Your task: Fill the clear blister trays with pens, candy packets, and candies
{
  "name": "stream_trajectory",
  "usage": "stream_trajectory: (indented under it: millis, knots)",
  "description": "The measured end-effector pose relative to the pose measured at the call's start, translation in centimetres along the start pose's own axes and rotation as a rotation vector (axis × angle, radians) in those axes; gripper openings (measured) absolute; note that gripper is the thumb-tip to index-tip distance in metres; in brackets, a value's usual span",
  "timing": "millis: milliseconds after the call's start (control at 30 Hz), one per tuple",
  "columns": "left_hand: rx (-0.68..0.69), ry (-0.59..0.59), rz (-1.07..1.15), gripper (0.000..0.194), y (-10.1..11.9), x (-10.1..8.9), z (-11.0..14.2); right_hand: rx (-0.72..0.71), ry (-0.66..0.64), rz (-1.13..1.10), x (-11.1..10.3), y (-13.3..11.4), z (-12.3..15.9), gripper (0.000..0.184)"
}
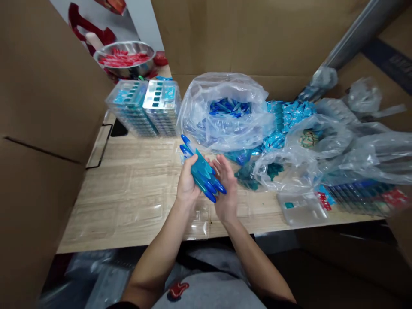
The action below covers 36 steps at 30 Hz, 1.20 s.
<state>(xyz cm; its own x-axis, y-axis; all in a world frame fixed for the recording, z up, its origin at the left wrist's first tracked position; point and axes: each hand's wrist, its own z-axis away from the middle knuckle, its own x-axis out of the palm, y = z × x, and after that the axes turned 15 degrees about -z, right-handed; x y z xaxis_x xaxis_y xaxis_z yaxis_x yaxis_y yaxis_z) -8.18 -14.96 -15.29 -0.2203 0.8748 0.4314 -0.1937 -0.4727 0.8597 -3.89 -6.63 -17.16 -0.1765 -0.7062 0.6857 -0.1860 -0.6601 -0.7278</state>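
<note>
My left hand point(187, 180) is closed round a bunch of blue pointed pieces point(202, 169), with the thumb pressed on top. The pieces are long and glossy, teal in the middle and deep blue at the tips, and they stick out at both ends of the grip. My right hand point(226, 189) is held close beside the bunch, fingers stretched and slightly blurred; whether its palm touches the tips I cannot tell. Beyond both hands is a clear plastic bag point(222, 133) holding many similar blue pieces point(230, 107).
Stacked clear boxes point(161, 107) stand at the back left, near a metal bowl point(148, 64) of red pieces. Clear trays point(141, 212) lie on the wooden table point(125, 159). To the right are blue packets point(289, 113), plastic bags point(370, 150) and a small clear box point(301, 210).
</note>
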Motion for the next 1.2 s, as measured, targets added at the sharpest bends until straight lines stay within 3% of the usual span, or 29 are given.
stream_trajectory:
  millis: [100, 233, 300, 433, 533, 633, 800, 933, 1033, 1100, 1200]
  knots:
    - [-0.058, -0.039, -0.060, 0.029, -0.2, -0.9, 2.6, 0.277, -0.027, -0.072, -2.4, -1.6, 0.7, 0.076]
    - [-0.152, -0.135, -0.277, 0.038, -1.6, -2.4, 7.1, 0.605, -0.268, 0.042, -4.3, -2.6, 3.5, 0.092]
    - [-0.181, -0.159, -0.374, 0.038, -2.7, -3.6, 9.7, 0.687, -0.355, 0.097, -5.3, -2.5, 6.3, 0.093]
    - [-0.252, -0.266, -0.630, 0.038, -5.4, -6.4, 14.6, 0.778, -0.378, 0.192, -8.5, -2.3, 12.7, 0.086]
    - [-0.326, -0.378, -0.728, 0.037, -7.1, -8.3, 17.0, 0.789, -0.396, 0.249, -10.5, -2.4, 15.9, 0.075]
    - [-0.296, -0.501, -0.822, 0.035, -8.1, -9.1, 18.0, 0.776, -0.386, 0.253, -11.1, -2.8, 17.0, 0.073]
    - [-0.015, -0.569, -1.171, 0.041, -8.3, -9.4, 18.5, 0.712, -0.381, 0.242, -10.2, -3.9, 17.4, 0.050]
    - [0.104, -0.592, -1.351, 0.072, -8.5, -10.0, 18.5, 0.769, -0.345, 0.215, -10.3, -3.8, 17.8, 0.040]
    - [0.195, -0.640, -1.181, 0.096, -8.9, -10.5, 18.2, 0.811, -0.306, 0.161, -10.8, -3.3, 17.6, 0.041]
    - [0.212, -0.684, -0.967, 0.100, -8.9, -10.6, 17.9, 0.853, -0.287, 0.071, -10.9, -3.1, 17.3, 0.039]
    - [0.161, -0.599, -0.788, 0.069, -7.9, -10.7, 17.2, 0.946, -0.198, -0.123, -10.5, -2.9, 17.0, 0.031]
